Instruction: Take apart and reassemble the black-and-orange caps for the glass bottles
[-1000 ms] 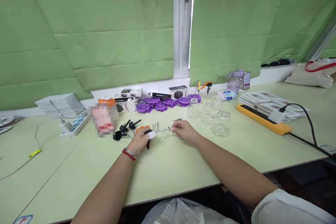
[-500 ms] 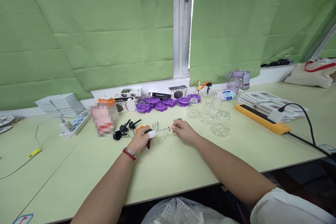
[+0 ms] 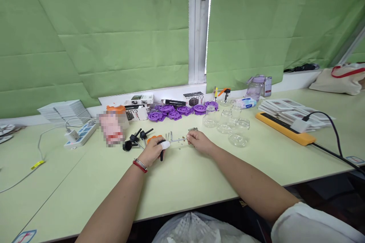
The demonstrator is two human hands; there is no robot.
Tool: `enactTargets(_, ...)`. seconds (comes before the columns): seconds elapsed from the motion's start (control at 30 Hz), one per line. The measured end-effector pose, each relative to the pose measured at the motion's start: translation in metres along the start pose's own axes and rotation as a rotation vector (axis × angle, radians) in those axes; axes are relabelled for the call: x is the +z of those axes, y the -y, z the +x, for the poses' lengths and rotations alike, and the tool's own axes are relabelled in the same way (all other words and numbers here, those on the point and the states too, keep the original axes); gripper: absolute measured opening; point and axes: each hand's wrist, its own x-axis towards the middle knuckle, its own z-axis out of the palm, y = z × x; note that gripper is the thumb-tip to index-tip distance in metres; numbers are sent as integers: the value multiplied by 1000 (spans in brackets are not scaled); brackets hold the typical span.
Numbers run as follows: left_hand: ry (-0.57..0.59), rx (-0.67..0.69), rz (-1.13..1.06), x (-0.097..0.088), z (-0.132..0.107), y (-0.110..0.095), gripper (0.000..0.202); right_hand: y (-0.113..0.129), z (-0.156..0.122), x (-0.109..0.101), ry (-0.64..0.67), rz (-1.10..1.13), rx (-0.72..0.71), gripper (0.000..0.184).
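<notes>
My left hand (image 3: 153, 151) is closed around the orange-and-black handle of a screwdriver (image 3: 171, 141), whose thin metal shaft points right. A white cot covers one left fingertip. My right hand (image 3: 199, 141) is pinched at the tip of the shaft, holding something too small to make out. Both hands rest on the pale green table (image 3: 182, 182). Small screws (image 3: 180, 145) lie between the hands, and a few metal bits (image 3: 169, 135) stand just behind the shaft. Several black-handled tools (image 3: 136, 139) lie left of my left hand.
Purple plastic discs (image 3: 182, 111) and small boxes (image 3: 139, 100) line the windowsill edge. Clear glass jars (image 3: 232, 126) stand to the right of my hands. A yellow power strip (image 3: 285, 129) with a black cable lies far right, a white power strip (image 3: 78, 134) far left.
Hardly anything moved: my right hand has crept slightly left along the screwdriver shaft, and the left hand keeps its grip.
</notes>
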Motion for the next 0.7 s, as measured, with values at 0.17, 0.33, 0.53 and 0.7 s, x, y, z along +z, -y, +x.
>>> enactTargets(0.17,15,6,17,-1,0,1,23,-1,1,0,42,28,19,29)
enactTargets(0.33,18,10,13,-1,0,0,22,-2,1,0,48,51,-13,31)
enactTargets(0.53,39,11,8,-1,0,2,24,2,-1,1,57,75,29,33)
enactTargets(0.7,49,8,-20,-1,0,2,22,3,-1,2,60,131,86,34)
